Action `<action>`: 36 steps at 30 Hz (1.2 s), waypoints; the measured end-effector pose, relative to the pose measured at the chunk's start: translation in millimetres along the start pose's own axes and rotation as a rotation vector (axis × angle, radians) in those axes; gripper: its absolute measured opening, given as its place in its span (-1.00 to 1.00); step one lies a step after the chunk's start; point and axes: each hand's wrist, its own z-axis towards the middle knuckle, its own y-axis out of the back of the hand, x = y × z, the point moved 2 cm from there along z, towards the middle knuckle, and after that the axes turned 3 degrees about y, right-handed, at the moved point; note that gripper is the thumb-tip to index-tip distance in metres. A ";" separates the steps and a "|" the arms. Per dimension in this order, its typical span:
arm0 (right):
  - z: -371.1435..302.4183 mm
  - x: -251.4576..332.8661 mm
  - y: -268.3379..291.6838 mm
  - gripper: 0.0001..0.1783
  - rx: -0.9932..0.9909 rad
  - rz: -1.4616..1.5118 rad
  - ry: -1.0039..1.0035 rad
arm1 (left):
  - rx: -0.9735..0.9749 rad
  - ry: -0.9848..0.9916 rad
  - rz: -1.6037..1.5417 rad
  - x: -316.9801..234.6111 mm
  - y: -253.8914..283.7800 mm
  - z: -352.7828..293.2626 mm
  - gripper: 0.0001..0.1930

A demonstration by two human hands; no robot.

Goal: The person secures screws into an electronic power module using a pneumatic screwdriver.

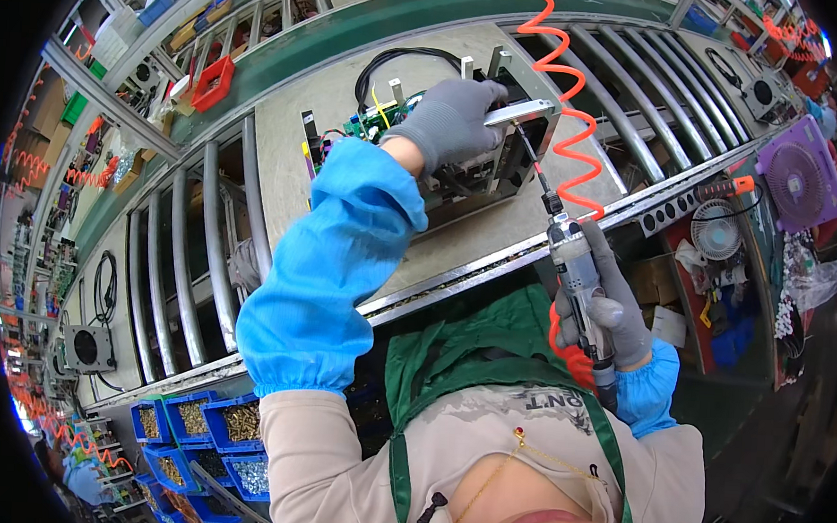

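My right hand [617, 305], in a grey glove, is wrapped round a silver air screwdriver [573, 260]. Its long thin bit [530, 156] points up and away to a silver metal bar [526, 112] at the right end of an open electronics chassis [479, 194]. Whether the tip touches a screw cannot be made out. My gloved left hand [449, 121] reaches over the chassis, fingers closed at the bar's left end. Left of that hand show a green circuit board [355, 126], coloured wires and a looped black cable [406, 52]. The left hand hides part of the interior.
A grey board [330, 228] under the chassis lies between metal rollers [201, 250]. An orange coiled hose [577, 128] hangs close to the tool. Blue bins of screws [240, 423] stand at lower left; a power strip [672, 218] and purple fan [800, 175] are at right.
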 end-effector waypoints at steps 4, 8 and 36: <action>-1.9 0.8 3.4 0.07 0.056 0.002 -0.041 | 0.097 0.084 0.241 -1.8 -5.8 3.4 -0.63; -1.5 8.5 -3.1 0.06 0.018 0.036 -0.031 | 0.100 0.074 0.273 -2.5 -4.1 3.3 -0.64; 8.7 -2.3 11.6 0.10 0.079 0.150 0.002 | -0.529 0.228 0.684 -6.3 12.0 -106.0 -0.56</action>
